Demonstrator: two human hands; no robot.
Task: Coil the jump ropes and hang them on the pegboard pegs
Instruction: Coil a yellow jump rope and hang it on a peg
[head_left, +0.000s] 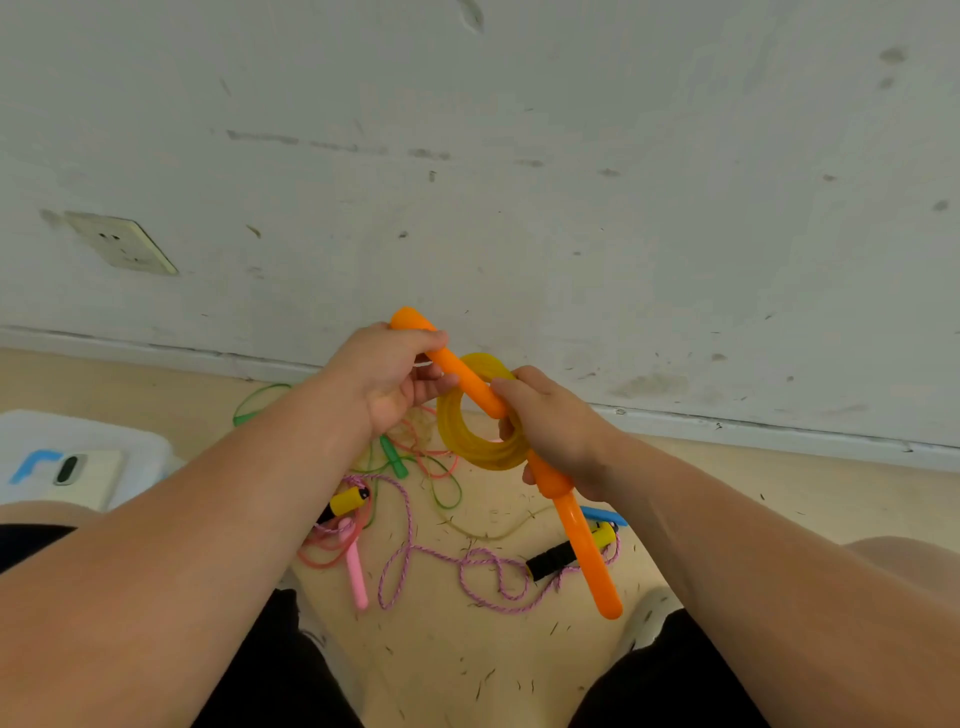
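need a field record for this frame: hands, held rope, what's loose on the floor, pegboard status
left hand: grips upper orange plastic handle
right hand: grips lower orange plastic handle, against the coil's edge
held rope: translucent yellow cord, wound into a ring between the hands
floor, uncoiled: thin green rope; pink rope with pink handle; purple braided rope with yellow-and-black foam handles
tangle: the floor ropes overlap
pegboard: not in view
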